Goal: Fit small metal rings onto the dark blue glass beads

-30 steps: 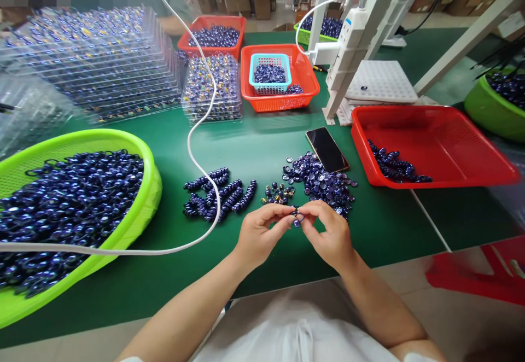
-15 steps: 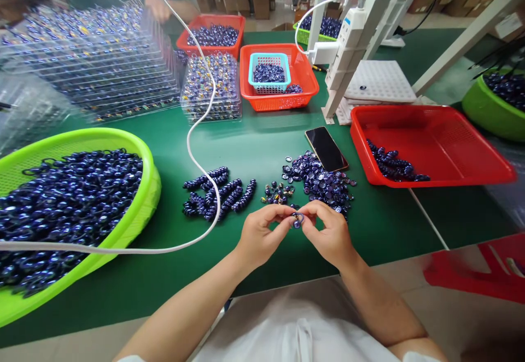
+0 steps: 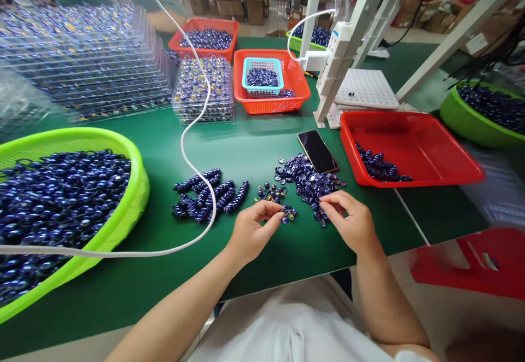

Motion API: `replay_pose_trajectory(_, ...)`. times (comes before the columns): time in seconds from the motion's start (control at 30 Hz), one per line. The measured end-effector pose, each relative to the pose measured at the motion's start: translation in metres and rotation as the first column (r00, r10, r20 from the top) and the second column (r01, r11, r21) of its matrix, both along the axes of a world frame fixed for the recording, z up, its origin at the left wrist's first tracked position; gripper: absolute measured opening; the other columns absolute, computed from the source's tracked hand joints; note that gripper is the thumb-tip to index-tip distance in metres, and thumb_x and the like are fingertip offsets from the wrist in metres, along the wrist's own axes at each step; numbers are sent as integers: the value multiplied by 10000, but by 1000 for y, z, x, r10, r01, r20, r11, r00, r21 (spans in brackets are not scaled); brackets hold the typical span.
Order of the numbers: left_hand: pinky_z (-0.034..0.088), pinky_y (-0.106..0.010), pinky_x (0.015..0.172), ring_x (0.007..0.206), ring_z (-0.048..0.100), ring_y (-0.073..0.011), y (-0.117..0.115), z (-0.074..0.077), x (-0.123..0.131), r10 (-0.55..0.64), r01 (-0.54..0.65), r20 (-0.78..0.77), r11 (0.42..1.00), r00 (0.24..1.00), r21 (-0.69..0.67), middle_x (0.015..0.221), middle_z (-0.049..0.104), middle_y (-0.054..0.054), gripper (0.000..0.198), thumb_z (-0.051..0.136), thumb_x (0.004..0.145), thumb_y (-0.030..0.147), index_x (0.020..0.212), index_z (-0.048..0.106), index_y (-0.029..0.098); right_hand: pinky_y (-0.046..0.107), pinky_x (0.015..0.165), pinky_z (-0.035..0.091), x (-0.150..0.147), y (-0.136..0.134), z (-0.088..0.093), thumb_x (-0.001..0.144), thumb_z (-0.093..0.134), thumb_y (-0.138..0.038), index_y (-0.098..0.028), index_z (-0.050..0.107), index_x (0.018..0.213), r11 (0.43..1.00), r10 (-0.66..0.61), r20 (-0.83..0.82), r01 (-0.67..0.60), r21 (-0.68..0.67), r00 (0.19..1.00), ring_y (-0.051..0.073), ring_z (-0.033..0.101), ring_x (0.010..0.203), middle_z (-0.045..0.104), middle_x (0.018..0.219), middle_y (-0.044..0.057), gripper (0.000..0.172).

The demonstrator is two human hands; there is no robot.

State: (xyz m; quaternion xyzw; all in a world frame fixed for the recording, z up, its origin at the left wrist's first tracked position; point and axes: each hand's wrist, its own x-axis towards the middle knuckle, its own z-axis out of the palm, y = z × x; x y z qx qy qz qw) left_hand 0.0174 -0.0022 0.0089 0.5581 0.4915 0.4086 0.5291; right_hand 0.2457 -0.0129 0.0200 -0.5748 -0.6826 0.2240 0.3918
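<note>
My left hand (image 3: 254, 228) is closed in a pinch, thumb against fingertips, beside a small cluster of shiny dark blue pieces (image 3: 290, 214) with bits of gold. Whatever sits in that pinch is too small to make out against the cluster. My right hand (image 3: 350, 220) is at the near right edge of a loose pile of small round dark blue caps (image 3: 314, 184). Its thumb and index finger come together there, and anything between the tips is hidden. Behind my left fingers are a few blue and gold pieces (image 3: 270, 192). Stacked strips of dark blue beads (image 3: 209, 195) rest further left.
A phone (image 3: 318, 151) touches the pile's far edge. A red tray (image 3: 435, 149) stands right, a green basket (image 3: 141, 187) of dark blue pieces left. A white cable (image 3: 184, 149) crosses the table. Clear trays (image 3: 123, 72), an orange basket (image 3: 241, 94) and a metal post (image 3: 328, 91) are behind.
My hands were together on a small shiny dark blue ring-shaped piece. They have parted: my right hand has moved right to the caps, while my left stays near the small cluster.
</note>
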Motion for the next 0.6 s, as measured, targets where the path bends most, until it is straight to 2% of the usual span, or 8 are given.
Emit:
replay_pose_trajectory(0.07,528,-267,653,693,638,-161,2,-1,-1,8,-6,39,999,999,-36,777,697,-49,145,692,812,293,856,694,155,322,730,507,9,-2,-1,924,583,-226,-230,685,961,999,31,121,-34,22,992,187,618,804,663,907,44,108)
replay_pose_trajectory(0.17,521,-259,640,682,631,-154,5,-2,-2,10,-4,82,997,997,-71,768,684,-38,165,707,800,310,858,691,156,374,804,506,11,-5,-5,923,571,-185,-217,677,973,993,112,331,-119,-1,937,227,612,884,660,916,66,122)
replay_pose_trajectory(0.33,512,-255,633,677,622,-150,6,-6,-3,30,-18,118,995,993,-101,767,669,-30,203,726,783,337,863,686,155,401,771,499,4,-5,-17,891,628,-229,-172,671,970,998,47,578,-65,10,814,268,586,887,651,908,99,106)
replay_pose_trajectory(0.47,503,-251,634,678,620,-145,6,-8,-3,25,-12,117,994,993,-111,760,662,-24,211,726,782,338,874,685,152,391,781,484,0,-2,-26,906,590,-199,-171,692,963,998,28,638,-62,31,769,253,587,869,657,890,89,121)
replay_pose_trajectory(0.6,500,-243,629,667,617,-136,6,-7,-3,26,-11,123,992,992,-122,759,664,-22,201,725,786,324,879,684,150,390,823,482,0,0,-30,917,578,-195,-199,728,992,997,31,546,-65,43,837,237,601,876,671,909,76,167)
